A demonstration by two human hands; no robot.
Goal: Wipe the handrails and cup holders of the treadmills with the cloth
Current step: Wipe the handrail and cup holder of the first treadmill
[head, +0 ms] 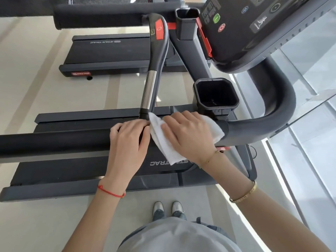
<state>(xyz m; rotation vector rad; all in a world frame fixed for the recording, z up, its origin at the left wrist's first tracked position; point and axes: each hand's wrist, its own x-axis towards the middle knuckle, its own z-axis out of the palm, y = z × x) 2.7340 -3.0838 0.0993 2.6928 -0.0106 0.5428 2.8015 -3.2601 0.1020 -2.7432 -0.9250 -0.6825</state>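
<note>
**K:** Head view count, near to far: two shoes (168, 209) on the floor, two hands on one black handrail (54, 142), one white cloth (163, 140), two cup holders, two treadmills.

**M:** Grip state?

**K:** Left hand (127, 140) has fingers curled over the top of the handrail, gripping it. Right hand (189, 133) lies palm-down on the cloth with fingers curved over the rail, pressing the cloth against it. Hands just beside each other, cloth edge touching the left fingers.

**M:** Rail axis?

**K:** Long axis runs left-right across frame, then bends up and away at the right toward the console (254, 30). Cloth sits at the junction where a chrome-and-grey bar (151, 88) branches off away from the person. One corner hangs down below the rail.

**M:** Holders?

**K:** Near cup holder (215, 93) just past the right hand, opening up. Far cup holder (187, 20) beside the console. Second treadmill (116, 55) beyond, deck parallel to the near treadmill (72, 177).
</note>
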